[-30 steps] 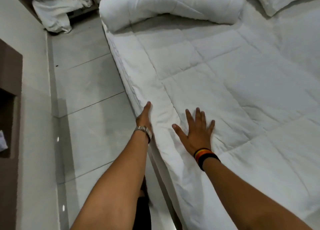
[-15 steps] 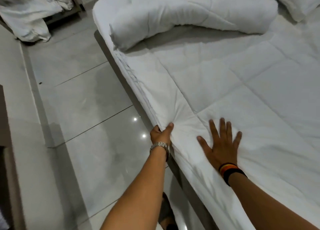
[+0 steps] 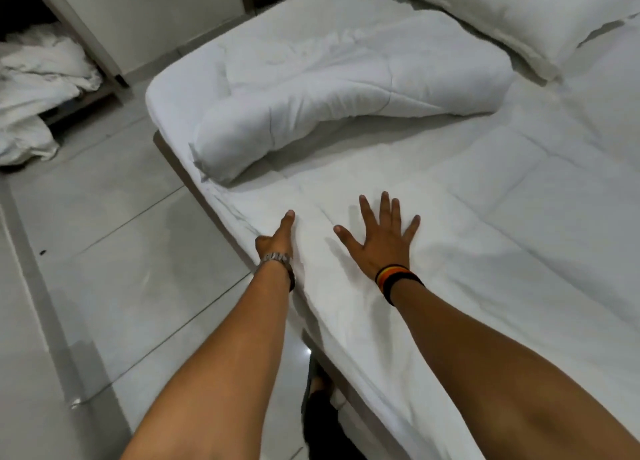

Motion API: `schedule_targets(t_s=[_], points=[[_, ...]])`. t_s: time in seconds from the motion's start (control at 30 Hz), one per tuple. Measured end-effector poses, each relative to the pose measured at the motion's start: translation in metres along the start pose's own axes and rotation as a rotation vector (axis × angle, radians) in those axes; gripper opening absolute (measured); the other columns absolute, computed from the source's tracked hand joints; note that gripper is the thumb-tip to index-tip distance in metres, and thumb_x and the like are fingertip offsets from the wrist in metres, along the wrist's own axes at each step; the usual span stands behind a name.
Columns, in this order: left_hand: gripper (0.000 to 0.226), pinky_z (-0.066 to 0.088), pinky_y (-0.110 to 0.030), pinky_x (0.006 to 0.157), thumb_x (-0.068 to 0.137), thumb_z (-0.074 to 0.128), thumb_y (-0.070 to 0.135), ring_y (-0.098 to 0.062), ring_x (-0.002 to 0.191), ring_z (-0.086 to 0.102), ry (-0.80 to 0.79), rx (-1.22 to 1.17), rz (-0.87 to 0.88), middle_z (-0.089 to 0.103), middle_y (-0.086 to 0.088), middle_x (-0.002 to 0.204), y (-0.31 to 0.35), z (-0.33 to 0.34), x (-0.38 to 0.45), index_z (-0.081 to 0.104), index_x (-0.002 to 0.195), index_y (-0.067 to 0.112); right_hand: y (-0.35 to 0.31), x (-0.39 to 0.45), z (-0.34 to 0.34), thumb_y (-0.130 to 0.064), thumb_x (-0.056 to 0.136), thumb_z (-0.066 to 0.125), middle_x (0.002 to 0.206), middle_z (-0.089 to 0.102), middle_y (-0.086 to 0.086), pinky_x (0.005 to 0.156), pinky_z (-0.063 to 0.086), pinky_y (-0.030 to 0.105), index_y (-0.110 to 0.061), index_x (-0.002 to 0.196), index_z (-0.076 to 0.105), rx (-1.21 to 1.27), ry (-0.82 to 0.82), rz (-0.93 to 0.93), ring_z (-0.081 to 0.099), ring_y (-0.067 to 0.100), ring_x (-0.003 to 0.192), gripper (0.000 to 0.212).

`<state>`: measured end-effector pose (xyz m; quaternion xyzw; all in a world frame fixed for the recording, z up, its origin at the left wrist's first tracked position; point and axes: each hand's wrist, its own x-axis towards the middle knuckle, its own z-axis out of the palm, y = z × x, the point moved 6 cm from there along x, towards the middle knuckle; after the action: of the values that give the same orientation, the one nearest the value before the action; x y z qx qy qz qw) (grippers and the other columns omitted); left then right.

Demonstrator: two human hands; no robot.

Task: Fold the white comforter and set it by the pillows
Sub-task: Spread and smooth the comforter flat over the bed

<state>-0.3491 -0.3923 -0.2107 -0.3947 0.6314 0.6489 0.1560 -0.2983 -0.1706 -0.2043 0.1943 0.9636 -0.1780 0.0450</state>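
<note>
Starting at the upper left of the frame, there's a crumpled pile of white linen point(image 3: 38, 89) on the floor, not our concern. Moving right, our left hand point(image 3: 277, 240) sits at the mattress edge, thumb laid on top and the other fingers curled under out of sight, so we can't tell whether they're pinching fabric. Just right of it, our right hand point(image 3: 382, 243) lies flat with fingers spread, pressing the quilted layer. The white comforter point(image 3: 346, 89) is already folded into a thick bundle across the upper middle, just beside the pillows point(image 3: 519, 9) at upper right. Looks mostly done to us, maybe only tidying left.
</note>
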Motion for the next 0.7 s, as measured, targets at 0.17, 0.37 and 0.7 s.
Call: schedule_targets(t_s=[0.17, 0.37, 0.7], points=[[0.087, 0.038, -0.030, 0.088, 0.071, 0.091, 0.044, -0.019, 0.095, 0.052, 0.068, -0.067, -0.021, 0.051, 0.002, 0.117, 0.031, -0.003, 0.069, 0.051, 0.141, 0.010, -0.017, 0.071, 0.020, -0.091, 0.087, 0.009, 0.175, -0.007, 0.008, 0.119, -0.010, 0.071, -0.040, 0.165, 0.003, -0.089, -0.016, 0.062, -0.009, 0.030, 0.161, 0.094], [0.029, 0.051, -0.021, 0.071, 0.071, 0.094, 0.022, -0.015, 0.075, 0.068, 0.108, -0.016, -0.059, 0.076, -0.004, 0.102, 0.012, -0.055, 0.090, 0.074, 0.090, 0.014, -0.031, 0.052, 0.049, -0.087, 0.093, 0.017, 0.175, 0.000, 0.008, 0.121, -0.004, 0.069, -0.039, 0.166, 0.008, -0.137, 0.002, 0.063, -0.001, 0.031, 0.161, 0.088], [0.123, 0.035, -0.029, 0.107, 0.058, 0.100, 0.011, -0.013, 0.120, 0.049, 0.040, 0.129, 0.257, 0.043, 0.008, 0.139, 0.133, -0.036, 0.083, 0.023, 0.154, 0.018, -0.099, 0.119, -0.038, -0.090, 0.084, 0.026, 0.175, 0.002, -0.003, 0.127, -0.008, 0.054, -0.033, 0.166, 0.008, 0.542, 0.108, 0.305, 0.001, 0.017, 0.161, 0.101]])
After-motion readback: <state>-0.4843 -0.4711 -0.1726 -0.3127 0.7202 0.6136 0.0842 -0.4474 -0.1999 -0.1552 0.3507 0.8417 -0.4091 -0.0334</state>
